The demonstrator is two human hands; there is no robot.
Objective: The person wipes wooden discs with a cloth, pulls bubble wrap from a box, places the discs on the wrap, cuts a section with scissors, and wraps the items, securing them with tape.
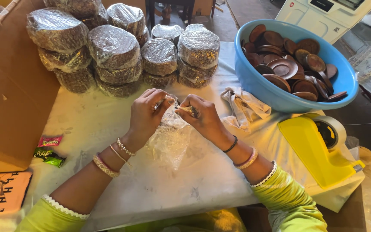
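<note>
My left hand (147, 112) and my right hand (202, 116) meet over the middle of the white table (108, 124). Between them they grip a clear plastic wrap (170, 135) that hangs down crumpled toward me. A small dark object shows at my right fingertips, mostly hidden by the fingers and film. Both wrists wear bangles, and the sleeves are lime green.
Several foil-like wrapped round stacks (117, 51) are piled at the back. A blue basin (254, 81) of brown discs sits at the right, with a white cloth (241, 105) beside it. A yellow tape dispenser (318, 150) lies near right. A cardboard box (9, 86) and small sachets (48, 150) are at left.
</note>
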